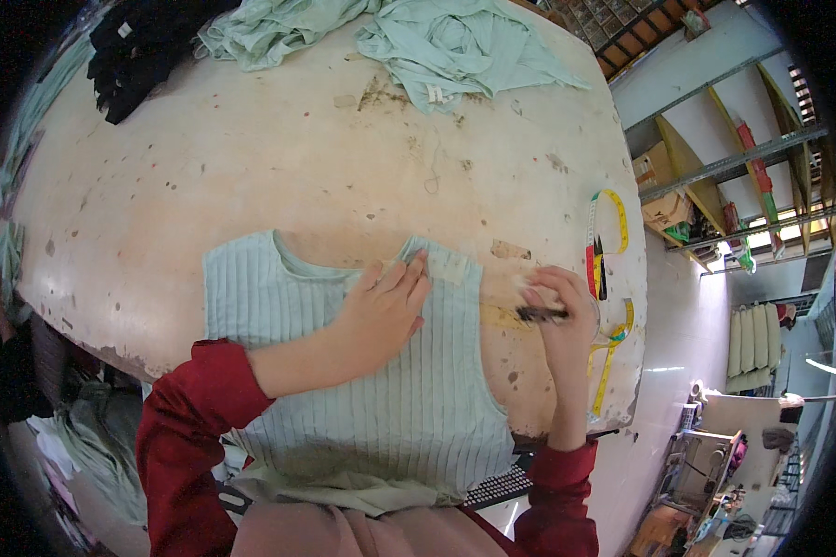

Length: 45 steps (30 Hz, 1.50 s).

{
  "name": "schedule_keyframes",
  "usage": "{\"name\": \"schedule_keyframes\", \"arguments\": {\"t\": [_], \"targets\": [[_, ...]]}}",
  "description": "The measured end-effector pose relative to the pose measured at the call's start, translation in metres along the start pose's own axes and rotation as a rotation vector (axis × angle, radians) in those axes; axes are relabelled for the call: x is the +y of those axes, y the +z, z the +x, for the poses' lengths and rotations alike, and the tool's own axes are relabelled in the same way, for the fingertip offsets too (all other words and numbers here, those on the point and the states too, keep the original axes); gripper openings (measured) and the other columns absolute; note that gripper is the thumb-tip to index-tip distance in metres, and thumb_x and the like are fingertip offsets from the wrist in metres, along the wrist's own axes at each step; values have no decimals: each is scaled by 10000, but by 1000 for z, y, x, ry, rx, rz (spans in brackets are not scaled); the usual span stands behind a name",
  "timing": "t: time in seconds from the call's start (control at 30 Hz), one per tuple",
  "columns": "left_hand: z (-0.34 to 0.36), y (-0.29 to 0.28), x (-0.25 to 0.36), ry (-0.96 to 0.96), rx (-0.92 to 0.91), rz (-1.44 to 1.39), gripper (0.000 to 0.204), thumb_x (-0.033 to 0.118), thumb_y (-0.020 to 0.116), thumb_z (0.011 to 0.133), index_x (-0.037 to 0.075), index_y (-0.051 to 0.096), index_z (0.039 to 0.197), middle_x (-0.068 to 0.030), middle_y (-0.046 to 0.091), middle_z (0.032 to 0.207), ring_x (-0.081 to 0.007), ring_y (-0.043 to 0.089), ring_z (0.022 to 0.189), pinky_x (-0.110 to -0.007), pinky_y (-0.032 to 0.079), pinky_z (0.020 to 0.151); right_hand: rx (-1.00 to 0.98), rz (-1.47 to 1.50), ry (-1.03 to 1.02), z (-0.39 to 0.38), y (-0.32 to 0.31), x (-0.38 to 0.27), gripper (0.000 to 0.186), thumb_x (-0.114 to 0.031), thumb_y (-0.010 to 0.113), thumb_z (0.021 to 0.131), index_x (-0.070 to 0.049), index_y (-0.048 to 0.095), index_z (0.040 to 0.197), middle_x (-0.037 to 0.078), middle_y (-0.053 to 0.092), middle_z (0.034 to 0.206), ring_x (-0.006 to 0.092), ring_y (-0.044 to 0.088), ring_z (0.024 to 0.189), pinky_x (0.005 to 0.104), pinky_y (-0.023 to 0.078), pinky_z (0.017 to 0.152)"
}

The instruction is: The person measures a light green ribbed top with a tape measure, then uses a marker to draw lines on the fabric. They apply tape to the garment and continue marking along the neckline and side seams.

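Note:
A light mint sleeveless top (pixel 395 399) with narrow vertical pleats lies on the table, its neckline facing away from me. My left hand (pixel 390 302) lies across its upper front, fingers stretched out and pressing the fabric by the neckline and right shoulder. Next to those fingertips a small pale patch (pixel 449 270) shows on the shoulder. Just right of the armhole, my right hand (pixel 564 311) is raised with its fingers curled round a small black tool (pixel 541 315). Motion blurs the tool, so its exact kind is unclear. The top's lower part hangs toward my lap.
A yellow tape measure (pixel 621 223) and a slim black-handled tool (pixel 600 269) lie by the table's right edge. Crumpled mint garments (pixel 464 46) and a black garment (pixel 149 51) are at the far side. The stained pale table (pixel 288 158) ends at right, with shelving (pixel 734 167) beyond.

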<state>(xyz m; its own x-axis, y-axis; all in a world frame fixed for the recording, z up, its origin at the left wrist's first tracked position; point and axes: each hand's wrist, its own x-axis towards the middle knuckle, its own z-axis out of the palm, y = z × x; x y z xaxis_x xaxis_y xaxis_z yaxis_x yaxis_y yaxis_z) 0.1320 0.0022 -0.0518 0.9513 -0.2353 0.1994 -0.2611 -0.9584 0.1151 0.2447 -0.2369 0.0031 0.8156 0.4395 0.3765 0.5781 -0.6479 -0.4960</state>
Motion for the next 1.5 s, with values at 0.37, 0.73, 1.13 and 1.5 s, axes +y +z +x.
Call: {"name": "schedule_keyframes", "arguments": {"t": [0.37,0.73,1.13,1.5], "targets": [[2,-19,-1,66,-54,34,421,261,630,886,18,556,1222,-136,543,1343,-286,517,1221,-466,390,1031,-442,650,52,85,72,-15,159,-38,756,817,-17,698,963,3,649,896,96,604,898,261,485,820],[-1,-24,8,20,-137,-30,506,299,677,839,26,516,1232,-197,471,1391,-346,500,1212,-478,360,1060,-521,248,-135,72,83,-26,265,-64,759,684,-144,724,934,30,690,857,257,555,893,372,455,807],[2,-22,4,35,-91,-146,645,361,722,796,24,449,1273,-208,439,1404,-362,458,1235,-499,348,1010,-169,-8,-162,68,96,-36,304,-161,828,683,-121,674,943,41,596,937,229,581,846,364,439,780],[8,-20,-2,0,-121,-223,754,402,723,778,-13,448,1345,-233,377,1468,-340,419,1282,-494,339,988,147,797,119,85,86,-18,459,-489,425,1008,-72,608,948,13,597,790,116,524,692,294,417,648]]}}
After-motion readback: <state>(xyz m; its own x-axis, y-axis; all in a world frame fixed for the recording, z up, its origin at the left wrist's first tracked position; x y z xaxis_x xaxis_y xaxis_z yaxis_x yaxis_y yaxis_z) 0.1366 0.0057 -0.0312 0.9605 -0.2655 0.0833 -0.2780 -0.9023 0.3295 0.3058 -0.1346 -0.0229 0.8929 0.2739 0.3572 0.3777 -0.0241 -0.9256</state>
